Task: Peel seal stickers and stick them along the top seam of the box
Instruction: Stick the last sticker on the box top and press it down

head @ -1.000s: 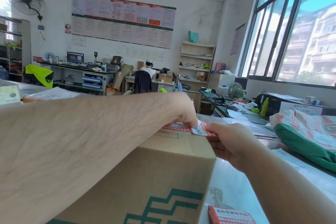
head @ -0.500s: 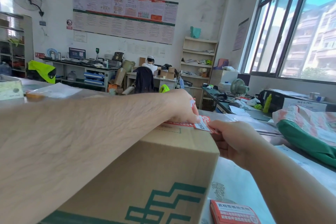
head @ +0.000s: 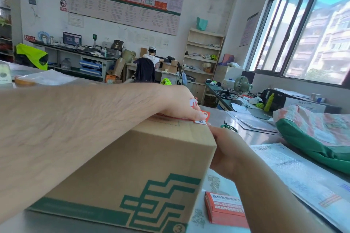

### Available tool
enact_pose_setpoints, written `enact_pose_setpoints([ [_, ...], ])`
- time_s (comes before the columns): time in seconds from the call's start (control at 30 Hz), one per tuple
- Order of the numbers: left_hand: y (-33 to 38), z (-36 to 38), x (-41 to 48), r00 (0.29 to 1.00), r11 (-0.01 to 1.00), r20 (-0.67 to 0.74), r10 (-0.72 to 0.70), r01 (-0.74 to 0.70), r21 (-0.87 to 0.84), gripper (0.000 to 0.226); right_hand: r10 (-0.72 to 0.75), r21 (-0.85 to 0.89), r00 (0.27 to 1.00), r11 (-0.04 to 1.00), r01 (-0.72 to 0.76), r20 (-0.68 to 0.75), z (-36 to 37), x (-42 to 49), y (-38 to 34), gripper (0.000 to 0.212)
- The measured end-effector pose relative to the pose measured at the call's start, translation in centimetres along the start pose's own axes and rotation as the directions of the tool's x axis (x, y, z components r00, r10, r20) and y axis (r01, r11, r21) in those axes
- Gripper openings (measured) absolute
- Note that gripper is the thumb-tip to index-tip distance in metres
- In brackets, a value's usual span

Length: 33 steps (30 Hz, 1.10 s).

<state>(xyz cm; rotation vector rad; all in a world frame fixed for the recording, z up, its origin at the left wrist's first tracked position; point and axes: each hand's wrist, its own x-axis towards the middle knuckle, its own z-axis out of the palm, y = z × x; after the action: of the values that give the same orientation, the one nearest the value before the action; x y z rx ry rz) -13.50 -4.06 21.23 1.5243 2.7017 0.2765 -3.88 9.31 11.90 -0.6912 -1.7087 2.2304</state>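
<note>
Box point(head: 144, 166), brown cardboard with a green logo, stands on the table point(head: 212, 219) close to the camera in the head view. A red and white sticker point(head: 201, 118) lies along its top far edge, one end sticking out past the corner. The left hand point(head: 178, 103) reaches across the top, its fingers pressed down on the sticker; a scrap of white and red paper shows at its knuckles. The right hand point(head: 225, 149) is against the box's right side just below that corner, fingers curled toward the sticker's end; whether they pinch it I cannot tell. A red pad point(head: 225, 209) of stickers lies on the table just right of the box.
</note>
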Motion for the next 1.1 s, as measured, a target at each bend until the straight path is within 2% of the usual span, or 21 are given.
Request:
enact_pose_setpoints([
  [0.1, 0.1, -0.3, 0.1, 1.0, 1.0, 0.027, 0.002, -0.002, -0.011, 0.05, 0.001, 0.015, 1.0, 1.0, -0.001, 0.01, 0.7, 0.2, -0.1, 0.037],
  [0.23, 0.3, -1.2, 0.9, 0.988, 0.996, 0.148, -0.037, 0.024, 0.089, 0.066, -0.075, -0.008, 0.991, 0.997, 0.074, -0.107, 0.5, 1.0, -0.9, 0.018],
  [0.33, 0.4, -1.6, 1.3, 0.978, 0.997, 0.196, -0.069, 0.06, 0.052, 0.062, -0.121, -0.051, 0.98, 0.992, 0.115, -0.16, 0.2, 1.5, -1.2, 0.013],
  [0.43, 0.3, -1.5, 1.6, 0.974, 0.996, 0.214, -0.073, 0.06, 0.068, 0.063, -0.094, -0.109, 0.984, 0.991, 0.078, -0.149, -0.1, 1.8, -1.2, 0.008],
  [0.53, 0.1, -1.1, 1.4, 0.977, 0.994, 0.204, -0.058, 0.037, 0.103, 0.063, -0.063, -0.018, 0.998, 0.998, 0.063, -0.001, -0.4, 2.3, 0.2, 0.013],
  [0.6, 0.1, -1.0, 1.2, 0.978, 0.992, 0.202, -0.049, 0.024, 0.124, 0.06, -0.072, 0.085, 0.996, 0.994, 0.067, 0.05, -0.2, 2.3, 1.3, 0.016],
  [0.67, 0.2, -1.0, 1.1, 0.979, 0.993, 0.199, -0.05, 0.028, 0.114, 0.058, -0.099, 0.089, 0.995, 0.991, 0.096, 0.025, 0.2, 1.9, 1.8, 0.021],
  [0.73, 0.3, -1.0, 1.0, 0.981, 0.993, 0.19, -0.044, 0.021, 0.12, 0.057, -0.118, -0.011, 0.99, 0.993, 0.117, -0.076, 0.7, 1.0, 1.7, 0.029],
  [0.8, 0.3, -0.9, 0.8, 0.985, 0.993, 0.167, -0.032, 0.012, 0.12, 0.058, -0.12, -0.064, 0.986, 0.992, 0.113, -0.118, 0.7, 0.4, 2.2, 0.037],
  [0.87, 0.2, -0.7, 0.4, 0.992, 0.997, 0.129, -0.012, 0.003, 0.075, 0.058, -0.126, -0.033, 0.989, 0.992, 0.124, -0.075, 0.5, 0.2, 3.1, 0.041],
  [0.97, -0.4, 0.1, 0.2, 0.998, 1.0, 0.054, 0.016, -0.017, 0.019, 0.054, -0.163, 0.077, 0.987, 0.984, 0.161, 0.013, 0.2, 0.6, 4.8, 0.036],
  [1.1, -0.5, 1.1, 0.0, 0.997, 1.0, -0.073, 0.01, -0.011, -0.009, 0.043, -0.135, 0.095, 0.988, 0.987, 0.128, 0.077, 0.0, 1.0, 4.6, 0.061],
])
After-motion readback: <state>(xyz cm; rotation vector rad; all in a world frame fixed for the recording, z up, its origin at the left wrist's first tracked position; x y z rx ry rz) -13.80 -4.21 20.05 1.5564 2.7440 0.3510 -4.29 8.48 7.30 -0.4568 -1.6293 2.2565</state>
